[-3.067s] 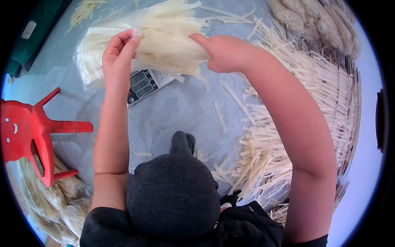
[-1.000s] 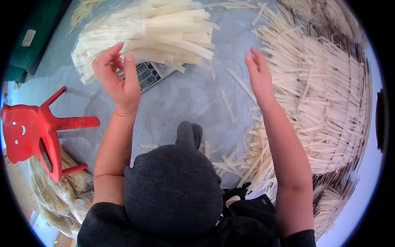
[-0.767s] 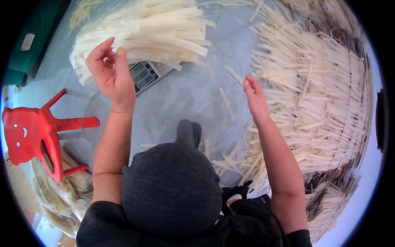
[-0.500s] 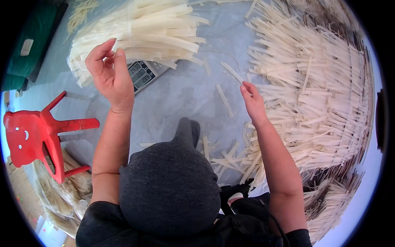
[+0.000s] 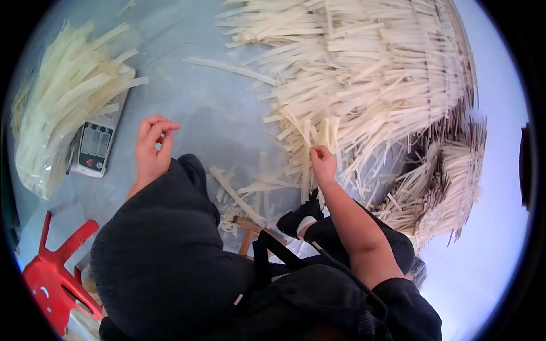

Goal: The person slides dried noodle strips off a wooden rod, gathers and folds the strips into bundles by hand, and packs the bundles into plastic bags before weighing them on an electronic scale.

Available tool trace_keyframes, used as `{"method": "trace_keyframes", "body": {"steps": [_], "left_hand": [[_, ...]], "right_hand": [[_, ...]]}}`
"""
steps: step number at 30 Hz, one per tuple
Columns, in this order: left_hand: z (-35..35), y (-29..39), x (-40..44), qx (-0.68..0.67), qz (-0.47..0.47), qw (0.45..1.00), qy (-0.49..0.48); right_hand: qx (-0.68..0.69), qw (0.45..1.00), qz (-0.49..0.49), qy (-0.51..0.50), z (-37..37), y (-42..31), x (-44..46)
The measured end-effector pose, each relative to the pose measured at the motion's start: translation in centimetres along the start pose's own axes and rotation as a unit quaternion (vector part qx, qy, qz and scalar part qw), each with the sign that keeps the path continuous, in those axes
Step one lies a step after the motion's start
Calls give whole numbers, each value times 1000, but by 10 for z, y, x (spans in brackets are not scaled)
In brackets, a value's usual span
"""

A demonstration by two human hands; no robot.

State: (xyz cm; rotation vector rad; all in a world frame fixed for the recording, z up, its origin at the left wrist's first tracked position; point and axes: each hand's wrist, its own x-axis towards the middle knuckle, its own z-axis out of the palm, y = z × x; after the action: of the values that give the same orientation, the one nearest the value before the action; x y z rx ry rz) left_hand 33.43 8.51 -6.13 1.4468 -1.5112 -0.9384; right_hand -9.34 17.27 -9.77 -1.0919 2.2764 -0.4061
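My left hand (image 5: pixel 152 149) hangs over the floor beside my knee, fingers curled but apart, with nothing in it. To its left a digital scale (image 5: pixel 95 148) lies under a plastic bag (image 5: pixel 48 150) filled with pale flat strips (image 5: pixel 77 85). My right hand (image 5: pixel 323 165) is at the near edge of the large pile of pale strips (image 5: pixel 364 79), its thumb and fingers pinched on the ends of a few strips (image 5: pixel 325 134).
A red stool (image 5: pixel 57 278) lies at the lower left. Loose strips (image 5: pixel 227 68) are scattered on the grey floor (image 5: pixel 193 108). A smaller heap (image 5: pixel 449 182) is at the right. Near my shoe (image 5: pixel 296 220) is a wooden piece (image 5: pixel 248 227).
The view has swung right, so scale and bag now appear further left. My hands have left the bag; the right has reached the pile and closed on strips, while the left stays empty.
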Motion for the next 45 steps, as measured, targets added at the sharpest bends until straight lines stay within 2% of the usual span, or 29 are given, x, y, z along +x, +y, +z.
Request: {"method": "trace_keyframes", "body": {"steps": [1, 3, 5, 7, 11, 14, 16, 17, 19, 20, 22, 26, 29, 31, 32, 33, 35, 36, 38, 39, 41, 43, 45], "left_hand": [[7, -5, -3, -3, 4, 1000, -5], [17, -18, -8, 0, -35, 998, -56], [25, -25, -12, 2, -41, 997, -67], [30, -24, -12, 8, -49, 996, -75], [35, -16, -11, 3, -63, 994, -89], [35, -13, -14, 10, -64, 992, -106], [32, -12, -15, 10, -65, 992, -112], [30, -10, -16, 11, -65, 991, -114], [22, -6, -23, 15, -65, 991, -114], [18, -4, -24, 22, -71, 990, -118], [9, -5, -25, 31, -71, 990, -115], [-13, -10, -28, 44, -55, 990, -118], [-28, 0, -30, 53, -49, 988, -139], [-40, 5, -30, 53, -47, 986, -151], [-43, 10, -29, 19, -67, 983, -172], [-47, 16, -28, -14, -87, 977, -194], [-48, 32, -19, -25, -94, 974, -206], [-45, 37, -12, -55, -90, 971, -213], [-34, 40, 2, -100, -92, 963, -234], [-27, 42, 7, -101, -92, 963, -234], [-15, 43, 8, -114, -89, 947, -287], [-4, 28, 0, -120, -110, 938, -306], [3, 13, -11, -124, -129, 930, -320]], "right_hand": [[1, 1000, 3, 6, -7, 12, 3], [-9, 994, -44, 100, -17, 30, 7], [-61, 985, -66, 145, -23, 39, 16], [-175, 946, -136, 236, -22, 47, 30], [-73, 970, -66, 221, -24, 48, 65], [-53, 982, -32, 180, -25, 44, 81], [-84, 994, 64, -34, -36, 20, 82], [-81, 994, 62, -35, -37, 15, 84], [-7, 991, 6, -135, -36, 12, 83], [-5, 991, 4, -136, -35, 11, 79], [165, 975, -33, -148, -32, 4, 74], [218, 959, -16, -178, -48, -26, 53], [212, 960, -82, -162, -57, -45, 58], [102, 969, -209, -82, -63, -74, 56], [57, 956, -281, -66, -68, -102, 44], [55, 954, -285, -79, -69, -130, 28], [-60, 919, -387, -53, -66, -183, 0], [-55, 917, -391, -50, -59, -202, -7], [-160, 905, -372, -131, -47, -227, -14], [-161, 905, -372, -132, -39, -230, -13], [-265, 881, -298, -255, -18, -223, -9], [-268, 868, -317, -274, 5, -202, -2], [-192, 896, -255, -309, 25, -180, 9]]}}
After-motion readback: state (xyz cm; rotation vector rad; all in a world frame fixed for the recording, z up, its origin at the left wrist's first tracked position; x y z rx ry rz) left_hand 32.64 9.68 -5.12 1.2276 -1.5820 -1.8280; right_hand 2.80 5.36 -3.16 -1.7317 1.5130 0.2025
